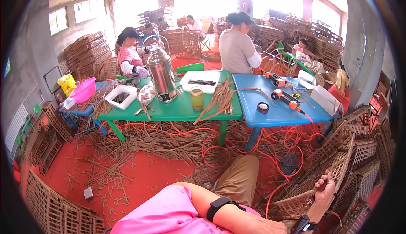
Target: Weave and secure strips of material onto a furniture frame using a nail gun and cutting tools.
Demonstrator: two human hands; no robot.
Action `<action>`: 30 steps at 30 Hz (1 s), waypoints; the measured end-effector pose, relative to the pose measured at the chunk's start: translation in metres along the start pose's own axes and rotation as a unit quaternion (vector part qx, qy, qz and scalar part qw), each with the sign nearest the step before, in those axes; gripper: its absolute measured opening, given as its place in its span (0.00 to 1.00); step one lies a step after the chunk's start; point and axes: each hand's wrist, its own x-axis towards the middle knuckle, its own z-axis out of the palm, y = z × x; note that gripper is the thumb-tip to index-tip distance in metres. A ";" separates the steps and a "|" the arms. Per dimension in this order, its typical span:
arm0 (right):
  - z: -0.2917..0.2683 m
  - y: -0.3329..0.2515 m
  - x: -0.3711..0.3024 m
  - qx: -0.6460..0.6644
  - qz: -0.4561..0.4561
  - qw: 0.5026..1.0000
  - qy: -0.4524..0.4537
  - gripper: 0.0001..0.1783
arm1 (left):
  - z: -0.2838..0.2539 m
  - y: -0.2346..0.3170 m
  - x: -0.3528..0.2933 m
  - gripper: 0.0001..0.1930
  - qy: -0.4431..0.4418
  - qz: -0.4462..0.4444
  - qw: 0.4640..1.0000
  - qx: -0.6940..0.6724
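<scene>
While right hand (325,187) sits at lower right near one brown woven basket (332,160), its fingers are curled narrow; whether they grip anything, cannot tell. Left hand's fingers out of sight, state cannot tell. Three tables: one green table (127,112), two blue. On green: two white trays (196,89), one steel flask (163,75), one jar (196,101) of yellowish liquid. On right blue table (248,92): two orange-black power tools (285,98).

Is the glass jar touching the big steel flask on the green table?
Apart. In the head view, green tabletop shows between the glass jar and the steel flask.
</scene>
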 end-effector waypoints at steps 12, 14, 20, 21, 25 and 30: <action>-0.035 -0.003 0.029 -0.014 -0.026 0.999 -0.034 0.10 | -0.112 0.063 -0.001 0.33 0.484 -0.078 0.613 0.619; -0.022 -0.007 0.024 -0.016 -0.037 0.999 -0.022 0.10 | -0.101 0.084 -0.009 0.28 0.413 -0.077 0.703 0.574; -0.015 0.009 0.012 0.003 0.019 1.000 -0.002 0.11 | -0.080 0.044 -0.003 0.12 0.382 0.045 0.818 0.428; -0.010 0.008 0.009 0.022 0.029 0.999 -0.023 0.10 | -0.080 0.052 -0.007 0.14 0.356 0.072 0.844 0.395; -0.004 0.002 0.003 0.013 0.017 0.999 -0.033 0.10 | -0.067 0.054 -0.010 0.12 0.283 0.151 0.868 0.378; 0.000 0.001 0.004 0.009 0.008 1.000 -0.024 0.09 | -0.032 0.032 0.011 0.08 0.277 0.158 0.910 0.265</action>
